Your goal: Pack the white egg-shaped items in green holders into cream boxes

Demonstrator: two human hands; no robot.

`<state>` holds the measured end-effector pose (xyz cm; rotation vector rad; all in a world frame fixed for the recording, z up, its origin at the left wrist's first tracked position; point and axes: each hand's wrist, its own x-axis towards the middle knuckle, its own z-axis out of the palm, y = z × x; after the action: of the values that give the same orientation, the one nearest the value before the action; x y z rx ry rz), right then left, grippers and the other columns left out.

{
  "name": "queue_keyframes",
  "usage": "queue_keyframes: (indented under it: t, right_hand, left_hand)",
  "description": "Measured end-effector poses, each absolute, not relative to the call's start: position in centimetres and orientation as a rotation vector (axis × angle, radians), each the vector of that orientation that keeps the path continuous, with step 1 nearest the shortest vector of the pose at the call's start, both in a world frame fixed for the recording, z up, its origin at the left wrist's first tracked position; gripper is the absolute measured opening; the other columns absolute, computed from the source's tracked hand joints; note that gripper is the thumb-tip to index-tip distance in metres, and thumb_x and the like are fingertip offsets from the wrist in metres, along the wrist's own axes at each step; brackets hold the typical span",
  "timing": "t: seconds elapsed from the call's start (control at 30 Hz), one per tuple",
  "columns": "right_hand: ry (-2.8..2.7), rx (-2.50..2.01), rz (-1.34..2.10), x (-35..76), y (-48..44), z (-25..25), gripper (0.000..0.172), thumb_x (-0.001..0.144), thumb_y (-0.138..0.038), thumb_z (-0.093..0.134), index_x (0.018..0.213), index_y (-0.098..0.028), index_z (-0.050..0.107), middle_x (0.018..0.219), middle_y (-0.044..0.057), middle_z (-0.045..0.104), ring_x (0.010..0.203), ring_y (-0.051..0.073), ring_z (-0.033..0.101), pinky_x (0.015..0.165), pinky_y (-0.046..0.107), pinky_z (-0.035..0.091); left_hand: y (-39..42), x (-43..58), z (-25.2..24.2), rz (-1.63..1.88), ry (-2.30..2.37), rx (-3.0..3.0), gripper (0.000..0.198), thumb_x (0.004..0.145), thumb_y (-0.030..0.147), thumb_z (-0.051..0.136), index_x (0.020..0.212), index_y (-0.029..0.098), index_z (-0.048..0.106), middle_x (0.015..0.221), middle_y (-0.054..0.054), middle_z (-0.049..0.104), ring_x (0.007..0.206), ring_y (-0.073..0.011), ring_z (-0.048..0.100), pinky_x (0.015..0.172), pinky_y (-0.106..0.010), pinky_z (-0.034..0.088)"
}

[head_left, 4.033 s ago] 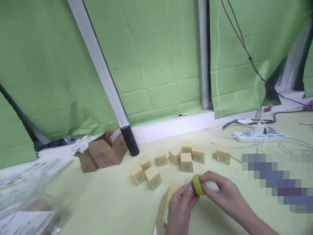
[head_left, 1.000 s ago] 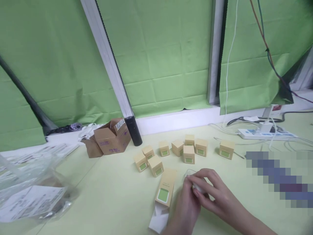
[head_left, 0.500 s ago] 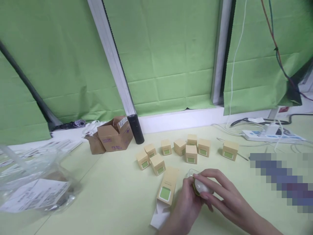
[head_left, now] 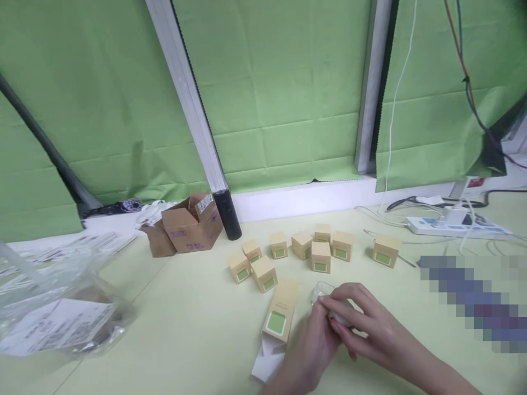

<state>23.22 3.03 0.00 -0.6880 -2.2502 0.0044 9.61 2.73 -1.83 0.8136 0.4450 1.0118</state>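
Observation:
Low in the view, my left hand (head_left: 316, 343) is curled around a small white rounded object (head_left: 341, 318), which the fingers mostly cover. My right hand (head_left: 370, 323) reaches over from the right, its fingertips pinching the same object near my left thumb. Just past the fingers shows a clear plastic piece (head_left: 321, 289); I cannot tell whether it is held or lies on the table. Left of my left hand, a tan carton with a green square (head_left: 281, 315) lies with its white end flap folded out toward me.
Several small tan cube boxes (head_left: 321, 257) stand beyond my hands. Behind them are an open brown cardboard box (head_left: 191, 226) and a black cylinder (head_left: 228, 215). A clear plastic bag (head_left: 61, 323) lies at left. A white power strip (head_left: 428, 226) with cables is at back right.
My right fingers have closed farther over the white object, so less of it shows. The carton and boxes keep their places, with a slight shift of the view.

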Motion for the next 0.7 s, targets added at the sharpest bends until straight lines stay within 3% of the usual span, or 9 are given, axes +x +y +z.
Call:
queue_keyframes:
  t: [0.13,0.37,0.53,0.7]
  right_hand:
    - [-2.239,-0.67,-0.024,23.1,3.1,-0.1,0.053,0.084,-0.005,0.049,0.134,-0.02,0.04,0.101,0.01,0.058,0.092,0.021,0.054,0.075,0.036,0.051]
    - [-2.189,-0.715,0.202,23.5,2.9,-0.2,0.048,0.089,-0.013,0.048,0.134,-0.025,0.038,0.107,0.009,0.059,0.1,0.021,0.053,0.079,0.033,0.05]
    - [-1.973,-0.754,0.373,22.6,2.4,-0.5,0.039,0.085,-0.016,0.055,0.12,-0.03,0.044,0.101,0.005,0.06,0.095,0.02,0.057,0.074,0.03,0.052]
    - [-1.873,-0.896,0.6,22.6,2.2,0.1,0.059,0.08,-0.016,0.06,0.13,-0.032,0.031,0.109,0.004,0.059,0.103,0.021,0.058,0.085,0.034,0.052]
  left_hand:
    - [2.5,9.3,-1.3,1.036,0.409,0.768,0.031,0.082,0.042,0.053,0.091,0.013,0.057,0.082,-0.004,0.056,0.082,-0.0167,0.054,0.071,-0.029,0.045]
    - [3.2,9.8,-1.6,0.997,0.424,0.821,0.039,0.081,0.049,0.046,0.083,0.011,0.057,0.068,-0.005,0.055,0.066,-0.0186,0.056,0.052,-0.028,0.043]
    - [2.9,9.6,-1.7,1.0,0.456,0.84,0.037,0.084,0.048,0.046,0.095,0.013,0.052,0.069,-0.002,0.055,0.062,-0.0146,0.054,0.05,-0.024,0.041]
    - [2.4,9.1,-0.8,0.953,0.512,0.898,0.034,0.083,0.043,0.052,0.103,0.015,0.046,0.067,0.003,0.049,0.056,-0.0093,0.046,0.052,-0.023,0.041]
